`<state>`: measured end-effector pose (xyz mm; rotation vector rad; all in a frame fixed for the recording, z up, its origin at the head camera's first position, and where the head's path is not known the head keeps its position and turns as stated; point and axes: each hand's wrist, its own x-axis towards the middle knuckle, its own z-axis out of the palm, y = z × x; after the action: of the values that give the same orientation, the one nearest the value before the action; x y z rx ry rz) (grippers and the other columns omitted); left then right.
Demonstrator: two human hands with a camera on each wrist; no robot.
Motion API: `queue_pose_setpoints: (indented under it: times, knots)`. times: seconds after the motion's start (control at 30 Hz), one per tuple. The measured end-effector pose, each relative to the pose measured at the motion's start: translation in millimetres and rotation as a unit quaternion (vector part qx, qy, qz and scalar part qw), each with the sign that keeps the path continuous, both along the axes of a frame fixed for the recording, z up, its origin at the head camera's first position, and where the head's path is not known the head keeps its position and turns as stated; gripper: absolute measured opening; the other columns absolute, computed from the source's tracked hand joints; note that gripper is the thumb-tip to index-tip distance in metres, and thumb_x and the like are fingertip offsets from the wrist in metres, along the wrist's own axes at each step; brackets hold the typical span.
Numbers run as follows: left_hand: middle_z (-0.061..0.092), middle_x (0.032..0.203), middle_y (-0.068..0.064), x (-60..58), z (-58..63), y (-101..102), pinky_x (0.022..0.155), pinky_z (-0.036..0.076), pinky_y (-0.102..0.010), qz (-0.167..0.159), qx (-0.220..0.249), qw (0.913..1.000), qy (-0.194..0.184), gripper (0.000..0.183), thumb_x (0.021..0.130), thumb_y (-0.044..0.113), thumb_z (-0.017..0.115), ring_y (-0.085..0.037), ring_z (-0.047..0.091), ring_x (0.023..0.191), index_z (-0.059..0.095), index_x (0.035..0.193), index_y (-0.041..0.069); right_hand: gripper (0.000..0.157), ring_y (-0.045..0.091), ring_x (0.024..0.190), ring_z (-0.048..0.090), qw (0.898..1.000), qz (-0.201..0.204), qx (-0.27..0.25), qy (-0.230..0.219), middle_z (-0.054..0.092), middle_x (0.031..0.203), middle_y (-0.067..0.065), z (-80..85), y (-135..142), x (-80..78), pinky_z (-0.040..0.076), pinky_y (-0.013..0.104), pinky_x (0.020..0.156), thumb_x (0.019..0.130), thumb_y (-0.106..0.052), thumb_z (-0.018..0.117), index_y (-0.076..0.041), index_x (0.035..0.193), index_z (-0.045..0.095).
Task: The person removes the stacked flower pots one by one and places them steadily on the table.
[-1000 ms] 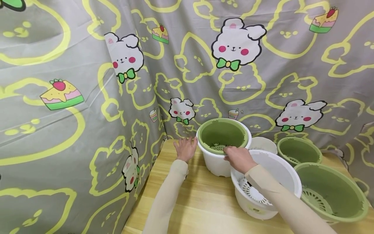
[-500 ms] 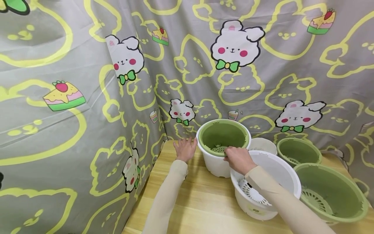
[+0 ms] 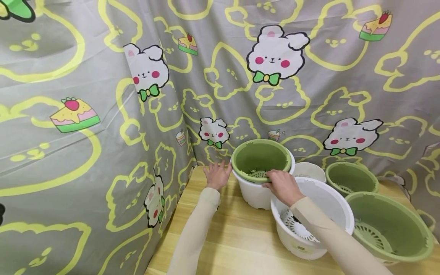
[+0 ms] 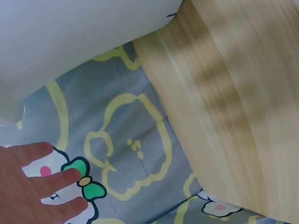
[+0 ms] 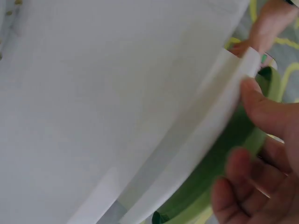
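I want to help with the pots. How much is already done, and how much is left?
Done: nothing is fully apart or stacked away. In hand: the right hand grips the rim of the green plastic inner basket, which sits tilted and partly raised in the white plastic outer pot; the left hand rests open against that pot's side. Left: a big white pot and two loose green baskets wait on the wooden table.

Right hand (image 5: 254,172) fingers on green rim (image 5: 224,172), white pot (image 5: 107,93).

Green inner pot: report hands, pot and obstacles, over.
Right hand grips green inner pot rim. Left hand open against white outer pot. Inner pot tilted, part raised. Second white pot close beside.
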<state>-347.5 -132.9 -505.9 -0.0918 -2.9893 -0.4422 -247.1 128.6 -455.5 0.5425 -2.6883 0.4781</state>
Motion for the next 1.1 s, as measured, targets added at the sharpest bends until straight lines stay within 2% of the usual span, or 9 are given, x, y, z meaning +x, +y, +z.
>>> queue_pose_setpoints:
  times: [0.1,0.17,0.23,0.3,0.43,0.57,0.77,0.93,1.1]
  knots:
    - [0.046,0.160,-0.017,0.5,0.5,0,0.122,0.010,-0.074,-0.001,-0.003,1.0000,-0.001,0.076,0.105,0.065,0.013,-0.046,0.031,0.153,0.045,0.157,0.020,0.017,0.029,0.073,0.069,1.000,0.008,-0.015,-0.002,0.070,0.081,0.007,-0.2,3,-2.7,0.056,0.046,0.062,0.086,-0.001,0.077,-0.010,0.076,0.066]
    - [0.046,0.160,-0.018,0.6,0.9,1,0.122,0.010,-0.074,-0.002,-0.005,1.0000,-0.003,0.076,0.105,0.065,0.013,-0.046,0.031,0.153,0.045,0.158,0.020,0.020,0.030,0.075,0.069,1.000,0.009,-0.019,0.003,0.069,0.081,0.008,-0.8,4,-4.7,0.056,0.047,0.064,0.082,0.011,0.067,-0.009,0.077,0.066]
    - [0.045,0.160,-0.018,0.9,0.6,1,0.122,0.010,-0.074,-0.003,-0.009,0.9999,-0.004,0.075,0.105,0.064,0.014,-0.046,0.031,0.153,0.044,0.158,0.020,0.024,0.031,0.076,0.068,1.000,0.008,-0.012,0.013,0.069,0.081,0.009,-1.7,5,-6.1,0.056,0.047,0.063,0.079,0.017,0.061,-0.007,0.078,0.066]
    - [0.046,0.160,-0.018,1.0,0.3,1,0.122,0.009,-0.073,-0.003,-0.012,0.9999,-0.005,0.074,0.106,0.063,0.014,-0.046,0.030,0.153,0.044,0.158,0.020,0.025,0.032,0.077,0.068,0.999,0.010,0.003,0.031,0.070,0.083,0.010,-2.7,4,-7.1,0.057,0.047,0.064,0.077,0.018,0.061,-0.004,0.082,0.070]
    - [0.046,0.160,-0.018,0.7,-0.6,0,0.123,0.009,-0.073,0.001,-0.017,0.9998,-0.002,0.072,0.106,0.062,0.015,-0.046,0.030,0.153,0.044,0.157,0.020,0.027,0.032,0.080,0.066,0.995,0.022,0.038,0.085,0.073,0.087,0.012,-3.7,4,-9.1,0.059,0.046,0.068,0.076,0.019,0.062,0.000,0.090,0.074]
    - [0.045,0.161,-0.017,-0.2,-0.2,0,0.123,0.010,-0.073,0.002,-0.016,0.9999,0.002,0.073,0.106,0.063,0.014,-0.045,0.029,0.154,0.044,0.158,0.021,0.025,0.029,0.079,0.062,0.988,0.034,0.061,0.140,0.075,0.087,0.013,-3.2,4,-11.9,0.055,0.042,0.069,0.075,0.019,0.066,0.001,0.089,0.076]
    - [0.044,0.162,-0.017,-0.9,-0.1,-1,0.123,0.011,-0.074,0.000,-0.016,0.9999,0.000,0.075,0.106,0.065,0.012,-0.046,0.028,0.155,0.044,0.158,0.021,0.015,0.029,0.079,0.053,0.965,0.017,0.101,0.242,0.076,0.084,0.006,4.3,10,-14.2,0.040,0.039,0.068,0.078,0.006,0.071,-0.006,0.086,0.077]
    - [0.046,0.160,-0.017,-2.4,-1.4,0,0.122,0.012,-0.074,0.000,-0.013,0.9999,0.010,0.075,0.106,0.064,0.013,-0.045,0.032,0.153,0.046,0.156,0.020,0.011,0.030,0.081,0.050,0.948,0.014,0.092,0.304,0.073,0.084,0.004,18.3,15,-12.2,0.036,0.041,0.070,0.087,-0.004,0.066,-0.007,0.086,0.076]
    - [0.045,0.161,-0.017,-2.8,-3.3,0,0.122,0.011,-0.073,0.001,-0.008,0.9999,0.009,0.075,0.106,0.064,0.014,-0.045,0.030,0.153,0.047,0.156,0.019,0.013,0.031,0.082,0.051,0.939,0.015,0.080,0.334,0.071,0.084,0.004,32.2,18,-7.7,0.037,0.043,0.070,0.089,-0.004,0.064,-0.007,0.085,0.076]
